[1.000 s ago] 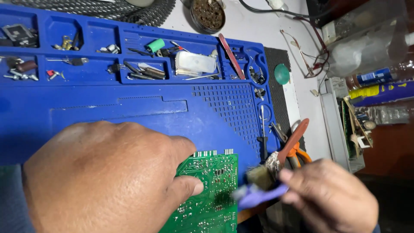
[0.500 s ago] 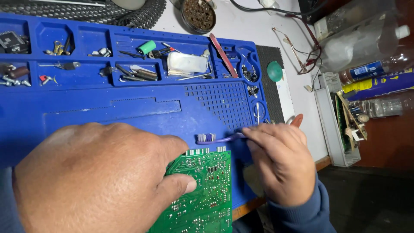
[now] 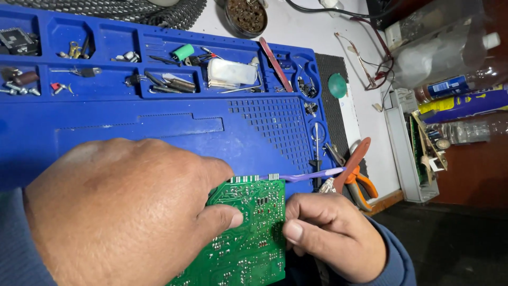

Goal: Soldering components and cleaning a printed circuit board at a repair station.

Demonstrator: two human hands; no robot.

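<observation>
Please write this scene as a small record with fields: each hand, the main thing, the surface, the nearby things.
left hand: rests on the green circuit board, holding it down
right hand: grips the board's right edge
surface: blue work mat with compartments
near board: purple toothbrush along its top edge
right of mat: orange-handled pliers
in trays: screws and small parts

Right hand (image 3: pixel 333 238) dropped to board edge (image 3: pixel 280 212) — brush (image 3: pixel 301 176) released.
</observation>
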